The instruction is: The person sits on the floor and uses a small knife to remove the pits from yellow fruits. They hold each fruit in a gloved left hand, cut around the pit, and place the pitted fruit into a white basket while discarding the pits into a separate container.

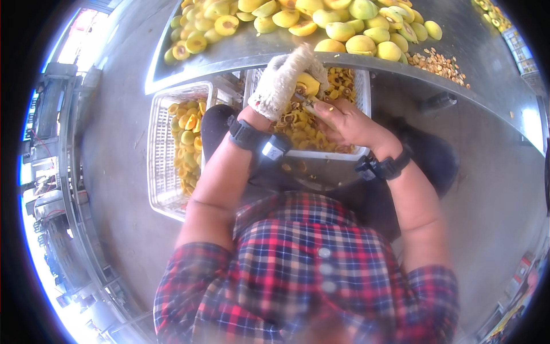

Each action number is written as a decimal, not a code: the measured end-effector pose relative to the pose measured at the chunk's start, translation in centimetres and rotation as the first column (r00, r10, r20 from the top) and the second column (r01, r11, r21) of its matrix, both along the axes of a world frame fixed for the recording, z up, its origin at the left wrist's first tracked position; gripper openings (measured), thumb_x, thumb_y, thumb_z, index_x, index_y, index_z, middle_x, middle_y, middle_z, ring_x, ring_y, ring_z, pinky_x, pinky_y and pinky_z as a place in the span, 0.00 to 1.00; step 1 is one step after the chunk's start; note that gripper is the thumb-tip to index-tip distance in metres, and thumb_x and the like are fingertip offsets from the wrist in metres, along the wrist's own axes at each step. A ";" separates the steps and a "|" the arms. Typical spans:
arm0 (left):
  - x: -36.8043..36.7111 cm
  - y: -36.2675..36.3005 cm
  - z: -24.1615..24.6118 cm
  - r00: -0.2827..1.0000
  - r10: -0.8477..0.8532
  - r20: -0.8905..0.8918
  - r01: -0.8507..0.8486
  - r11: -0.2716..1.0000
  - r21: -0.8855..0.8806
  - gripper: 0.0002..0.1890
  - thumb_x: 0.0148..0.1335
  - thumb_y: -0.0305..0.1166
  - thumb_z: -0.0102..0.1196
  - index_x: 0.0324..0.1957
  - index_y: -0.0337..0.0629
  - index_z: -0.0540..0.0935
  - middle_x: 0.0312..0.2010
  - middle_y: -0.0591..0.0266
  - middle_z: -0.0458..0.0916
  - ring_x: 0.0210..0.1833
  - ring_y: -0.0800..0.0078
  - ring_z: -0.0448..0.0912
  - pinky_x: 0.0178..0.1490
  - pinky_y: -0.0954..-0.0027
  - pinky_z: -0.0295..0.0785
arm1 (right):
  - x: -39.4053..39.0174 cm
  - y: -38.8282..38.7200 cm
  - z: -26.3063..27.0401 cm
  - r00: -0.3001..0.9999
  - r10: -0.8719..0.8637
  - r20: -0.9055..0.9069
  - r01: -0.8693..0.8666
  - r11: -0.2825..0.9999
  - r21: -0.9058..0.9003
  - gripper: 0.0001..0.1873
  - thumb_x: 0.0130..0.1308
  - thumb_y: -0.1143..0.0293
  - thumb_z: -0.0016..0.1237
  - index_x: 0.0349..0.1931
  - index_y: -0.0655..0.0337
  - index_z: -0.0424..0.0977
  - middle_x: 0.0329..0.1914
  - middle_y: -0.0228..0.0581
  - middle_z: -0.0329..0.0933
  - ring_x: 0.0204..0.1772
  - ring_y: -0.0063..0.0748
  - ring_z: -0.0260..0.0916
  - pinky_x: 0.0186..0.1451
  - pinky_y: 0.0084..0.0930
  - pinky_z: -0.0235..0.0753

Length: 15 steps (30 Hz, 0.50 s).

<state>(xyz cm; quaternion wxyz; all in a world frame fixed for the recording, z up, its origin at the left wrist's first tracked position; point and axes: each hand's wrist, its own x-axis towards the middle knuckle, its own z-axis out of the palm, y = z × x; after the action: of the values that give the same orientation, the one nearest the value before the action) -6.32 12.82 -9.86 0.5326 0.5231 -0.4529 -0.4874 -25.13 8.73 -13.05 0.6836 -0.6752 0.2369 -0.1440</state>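
In a white knitted glove, my left hand [283, 81] holds a halved yellow peach [308, 84], its reddish pit hollow facing my right side. My right hand [346, 120], bare, grips a small pitting tool [306, 101] whose metal end meets the cut fruit. Its exact blade shape is too small to tell. Both hands are above a white plastic crate [364, 92] holding yellow and brown peach scraps [300, 124]. Part of that crate is hidden by my hands and the table edge.
A metal table [275, 45] with a raised rim spans the front, bearing a heap of yellow peaches [361, 26], several cut open. Loose pits [438, 64] lie at its right. Left of my knee stands a white crate [163, 150] of peach halves [187, 137].
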 end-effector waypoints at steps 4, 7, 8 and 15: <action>-0.8 0.1 -0.1 0.979 0.121 -0.163 -0.101 0.987 0.125 0.24 0.72 0.52 0.49 0.45 0.39 0.83 0.33 0.60 0.85 0.35 0.73 0.82 0.39 0.71 0.77 | 0.1 0.8 0.3 0.993 -0.021 -0.116 0.054 0.956 0.287 0.28 0.75 0.41 0.36 0.37 0.60 0.70 0.15 0.28 0.60 0.13 0.17 0.50 0.16 0.19 0.50; -2.0 0.1 -0.5 0.852 0.229 -0.470 -0.186 0.973 0.139 0.26 0.73 0.55 0.47 0.44 0.40 0.83 0.33 0.59 0.84 0.34 0.72 0.82 0.39 0.71 0.78 | 0.0 0.6 -0.5 0.997 0.071 -0.045 -0.060 0.978 0.200 0.29 0.75 0.40 0.35 0.39 0.61 0.71 0.16 0.30 0.63 0.15 0.20 0.54 0.17 0.22 0.55; -2.1 0.0 -0.5 0.840 0.224 -0.494 -0.211 0.974 0.082 0.27 0.73 0.56 0.46 0.43 0.41 0.83 0.34 0.59 0.84 0.34 0.71 0.83 0.39 0.70 0.78 | -0.1 0.4 -1.0 0.992 0.122 -0.018 -0.118 0.981 0.157 0.29 0.75 0.40 0.35 0.40 0.61 0.72 0.17 0.31 0.64 0.16 0.22 0.56 0.18 0.22 0.56; 4.6 2.8 -0.7 0.800 0.518 -0.303 -0.572 0.811 -0.124 0.34 0.72 0.63 0.40 0.43 0.39 0.83 0.38 0.57 0.84 0.40 0.65 0.83 0.44 0.61 0.81 | -0.1 0.5 -3.2 0.951 0.136 -0.279 -0.261 0.836 -0.483 0.30 0.75 0.44 0.37 0.37 0.67 0.76 0.27 0.52 0.77 0.33 0.51 0.75 0.41 0.40 0.74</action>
<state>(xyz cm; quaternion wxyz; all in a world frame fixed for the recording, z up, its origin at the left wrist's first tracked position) -1.77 15.58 -10.52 0.7561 0.5058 -0.2585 -0.3251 -25.27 9.28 -16.21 0.4570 -0.8660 0.1968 -0.0493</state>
